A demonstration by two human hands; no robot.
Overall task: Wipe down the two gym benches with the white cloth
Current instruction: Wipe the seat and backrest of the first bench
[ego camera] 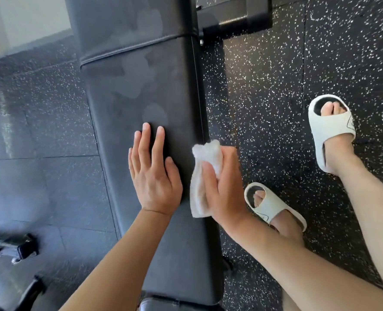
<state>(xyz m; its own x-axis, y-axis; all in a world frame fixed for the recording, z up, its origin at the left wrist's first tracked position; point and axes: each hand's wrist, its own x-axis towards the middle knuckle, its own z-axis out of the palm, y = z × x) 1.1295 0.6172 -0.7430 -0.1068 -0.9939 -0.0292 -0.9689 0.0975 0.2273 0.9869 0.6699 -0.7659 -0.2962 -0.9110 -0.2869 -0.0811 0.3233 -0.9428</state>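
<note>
The left hand [154,173] lies flat and spread on the black padded gym bench [141,90], holding nothing. The bench pad's long axis runs away from the person, toward the top of the view. Just right of it, the right hand [224,187] is closed on the bunched white cloth [205,162] at the pad's right edge. Unwiped smudges lie ahead of both hands, so the stroke probably runs up along that axis.

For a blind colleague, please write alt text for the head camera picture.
A person's right hand grips a bunched white cloth at the right edge of a black padded gym bench, while the left hand lies flat on the pad. Two feet in white slides stand on speckled black rubber floor.
</note>
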